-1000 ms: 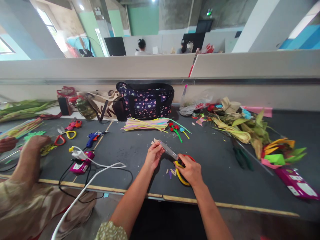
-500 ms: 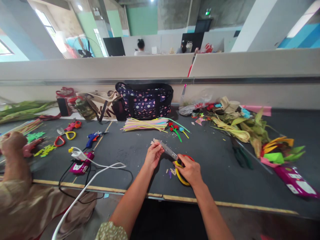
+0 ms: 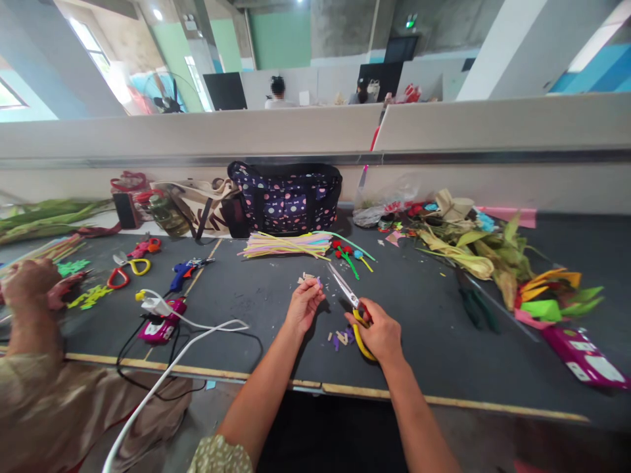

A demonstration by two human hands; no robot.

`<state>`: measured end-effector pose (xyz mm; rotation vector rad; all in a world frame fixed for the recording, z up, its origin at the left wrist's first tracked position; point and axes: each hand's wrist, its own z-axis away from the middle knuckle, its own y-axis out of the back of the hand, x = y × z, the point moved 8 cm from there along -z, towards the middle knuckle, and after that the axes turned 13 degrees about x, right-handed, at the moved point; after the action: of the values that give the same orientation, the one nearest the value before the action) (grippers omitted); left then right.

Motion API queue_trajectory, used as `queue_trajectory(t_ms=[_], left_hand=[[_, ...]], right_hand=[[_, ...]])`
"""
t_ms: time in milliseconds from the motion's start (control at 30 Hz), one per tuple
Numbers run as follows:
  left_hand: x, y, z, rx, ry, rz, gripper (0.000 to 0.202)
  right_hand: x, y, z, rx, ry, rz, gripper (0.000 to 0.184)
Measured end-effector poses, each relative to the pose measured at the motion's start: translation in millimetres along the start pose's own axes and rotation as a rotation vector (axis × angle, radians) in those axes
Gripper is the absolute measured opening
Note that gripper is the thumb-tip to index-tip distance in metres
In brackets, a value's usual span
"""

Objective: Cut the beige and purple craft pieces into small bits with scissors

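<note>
My right hand [image 3: 378, 330] is closed around the red and yellow handles of a pair of scissors [image 3: 345, 286], whose blades point up and to the left. Pinched in the fingertips of my left hand [image 3: 305, 305] is a small purple piece [image 3: 319, 282], just left of the blades and apart from them. Beige scraps [image 3: 304, 277] lie at those fingertips. On the dark table beneath the scissors sit small purple and beige pieces [image 3: 340, 338]. Beyond my hands lies a bundle of pastel strips [image 3: 288, 245], beside little red and blue flowers on green and yellow stems [image 3: 348, 256].
A patterned bag [image 3: 288, 200] stands at the back. To the left are a blue glue gun [image 3: 187, 272], a purple power strip [image 3: 165, 322] with a white cable, other scissors [image 3: 128, 268] and another person's hand [image 3: 30, 282]. Corn husks [image 3: 473, 253] and pliers [image 3: 476, 302] lie right.
The scissors' blades have moved right, away from my left fingertips, and now point more upward. A purple piece shows in my left fingers, and more purple scraps show below the scissors.
</note>
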<state>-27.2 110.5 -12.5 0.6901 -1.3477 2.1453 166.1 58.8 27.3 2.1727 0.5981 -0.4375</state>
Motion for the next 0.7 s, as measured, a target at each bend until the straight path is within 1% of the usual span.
queue_trajectory(t_ms=[167, 233, 467, 700], left_hand=[[0, 0.5, 0, -0.009, -0.004, 0.008, 0.025], [0, -0.7, 1, -0.024, -0.009, 0.01, 0.024], [-1, -2.5, 2, -0.028, 0.016, 0.038, 0.023], [-3, -3.1, 2, -0.032, 0.014, 0.022, 0.025]], right_hand=[[-12, -5, 3, -0.096, 0.088, 0.042, 0.034], [-15, -7, 5, -0.114, 0.119, 0.051, 0.033], [-16, -6, 4, -0.094, 0.124, 0.06, 0.032], [-19, -5, 5, -0.074, 0.164, 0.047, 0.03]])
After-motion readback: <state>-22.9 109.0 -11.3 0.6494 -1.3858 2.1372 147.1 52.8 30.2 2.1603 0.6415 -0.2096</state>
